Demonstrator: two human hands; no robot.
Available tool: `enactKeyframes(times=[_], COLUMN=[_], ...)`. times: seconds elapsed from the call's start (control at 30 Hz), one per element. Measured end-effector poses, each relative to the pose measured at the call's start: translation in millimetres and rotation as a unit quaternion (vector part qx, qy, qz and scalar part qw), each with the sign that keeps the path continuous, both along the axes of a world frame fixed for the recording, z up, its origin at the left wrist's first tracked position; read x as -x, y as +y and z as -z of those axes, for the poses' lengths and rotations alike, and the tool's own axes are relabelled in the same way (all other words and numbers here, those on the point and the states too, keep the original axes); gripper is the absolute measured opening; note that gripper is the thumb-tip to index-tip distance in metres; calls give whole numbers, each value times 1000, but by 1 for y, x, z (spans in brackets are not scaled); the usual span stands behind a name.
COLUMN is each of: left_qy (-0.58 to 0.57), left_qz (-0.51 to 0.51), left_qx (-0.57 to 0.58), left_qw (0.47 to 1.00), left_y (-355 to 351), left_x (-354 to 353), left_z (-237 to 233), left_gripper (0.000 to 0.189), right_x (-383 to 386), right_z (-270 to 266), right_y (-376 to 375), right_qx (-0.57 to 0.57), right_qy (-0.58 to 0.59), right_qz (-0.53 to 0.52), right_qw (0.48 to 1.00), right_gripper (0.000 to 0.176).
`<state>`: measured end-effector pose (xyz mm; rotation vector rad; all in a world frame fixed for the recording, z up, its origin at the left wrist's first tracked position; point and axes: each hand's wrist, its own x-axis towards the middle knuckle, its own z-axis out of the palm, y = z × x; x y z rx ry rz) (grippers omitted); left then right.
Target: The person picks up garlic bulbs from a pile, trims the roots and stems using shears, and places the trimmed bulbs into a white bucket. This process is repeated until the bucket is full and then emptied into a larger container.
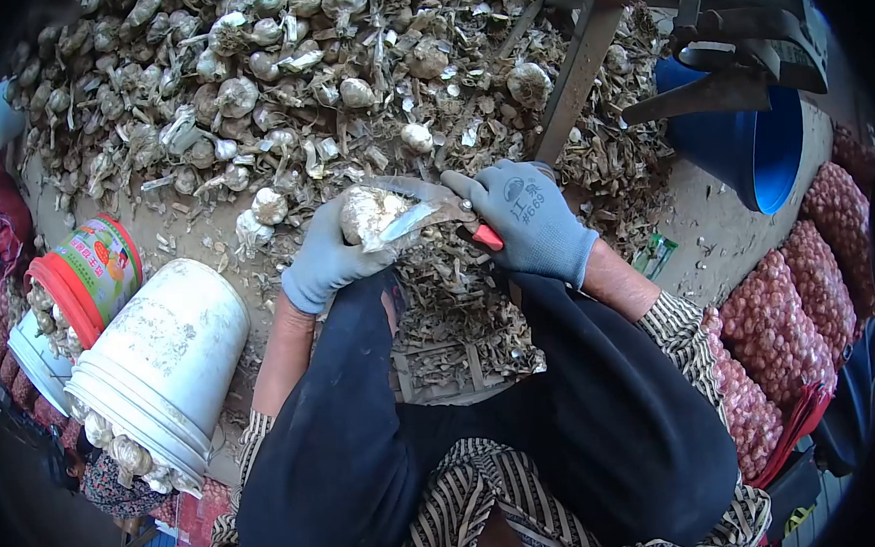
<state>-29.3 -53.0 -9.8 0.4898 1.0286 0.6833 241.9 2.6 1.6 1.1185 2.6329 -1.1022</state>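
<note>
Both my hands wear grey gloves and meet between my knees. A garlic bulb [369,214] sits in my left hand [331,255], with the fingers wrapped round it. My right hand [532,218] is closed on a cutting tool with a red handle [487,236]. The metal blades [419,214] of this tool lie against the right side of the bulb; their edges are partly blurred. Beyond my hands, loose bulbs such as a whitish one [416,137] rest on dry stalks and peelings.
A heap of garlic [236,95] spans the back. White buckets [166,340] and a red-rimmed bucket [87,280] with bulbs stand left. A metal frame [576,84] and a blue bucket [740,135] are at back right, net sacks of bulbs [771,323] at right.
</note>
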Motion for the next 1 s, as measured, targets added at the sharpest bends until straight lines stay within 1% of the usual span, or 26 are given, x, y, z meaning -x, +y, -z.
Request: enactKeyframes(times=[0.03, 0.07, 0.1, 0.13, 0.17, 0.23, 0.27, 0.3, 0.33, 0.37, 0.4, 0.43, 0.47, 0.5, 0.57, 0.6, 0.63, 0.7, 0.73, 0.77, 0.83, 0.87, 0.9, 0.93, 0.97, 1.0], left_qy=[11, 66, 64, 73, 81, 96, 106, 118, 131, 137, 169, 202, 263, 265, 394, 444, 447, 506, 526, 526, 402, 390, 381, 391, 413, 435], left_qz=[-15, 28, 27, 23, 20, 20, -17, -56, -65, -69, -82, -94, -87, -90, -44, -9, -14, 21, 38, 36, -42, -70, -99, -124, -152, -212], left_qx=[1, 25, 24, 1, -23, -25, -23, -24, -84, -91, -104, -115, -167, -173, -197, -216, -218, -215, -224, -226, -195, -207, -218, -240, -243, -266], left_qw=[1000, 997, 997, 997, 996, 995, 994, 991, 986, 984, 977, 968, 946, 944, 897, 870, 867, 835, 820, 819, 894, 894, 893, 880, 865, 833], left_y=[3, 7, 6, 5, 4, -3, -6, -6, -6, -6, -3, -2, -1, 2, 4, 7, 10, 13, 12, 9, 2, 0, -7, -14, -22, -36], left_x=[-4, -3, -1, 0, 1, 0, -3, -5, -5, -7, -10, -11, -10, -10, -10, -12, -12, -12, -11, -12, -10, -8, -3, 7, 18, 33], left_z=[-6, -11, -11, -9, -7, 0, 2, 4, 6, 6, 4, 2, 3, 2, -2, -8, -15, -26, -28, -24, -14, -20, -27, -31, -50, -56], left_gripper=[82, 86, 86, 79, 73, 74, 76, 77, 79, 79, 80, 82, 84, 84, 85, 84, 84, 83, 88, 88, 88, 87, 86, 88, 92, 93], right_x=[2, 4, 5, 4, 1, 0, 4, 5, 12, 16, 17, 15, 14, 15, 16, 17, 15, 15, 13, 11, 17, 16, 20, 7, 6, 12], right_z=[-2, -2, -3, -4, -1, 12, 14, 28, 30, 29, 28, 25, 22, 16, 2, 6, 7, 7, 8, 11, 29, 49, 34, 63, 63, 41], right_y=[1, 2, 3, 3, 1, -6, -13, -26, -29, -31, -29, -28, -27, -24, -14, -15, -16, -16, -16, -20, -30, -39, -35, -41, -42, -40], right_qx=[-6, -7, 39, 86, 85, 66, 90, 111, 163, 215, 209, 127, 45, 39, -61, -72, -76, 10, 7, 3, 66, 81, 122, 140, 191, 275], right_qy=[-42, -42, -57, -74, -77, -2, 21, 130, 113, 95, 102, 127, 149, 152, 59, 46, 49, -53, -19, -19, 111, 115, 134, 132, 158, 147], right_qz=[-27, -28, -26, -23, -24, 8, 35, 110, 158, 204, 198, 184, 171, 168, 87, 71, 67, 37, 50, 50, 148, 199, 252, 272, 333, 431], right_qw=[999, 999, 997, 993, 993, 998, 995, 979, 967, 950, 952, 966, 973, 973, 993, 994, 994, 998, 999, 999, 980, 970, 951, 943, 910, 847], right_gripper=[66, 66, 65, 65, 65, 64, 60, 55, 53, 50, 50, 53, 55, 55, 63, 69, 69, 71, 65, 65, 53, 38, 31, 30, 28, 27])
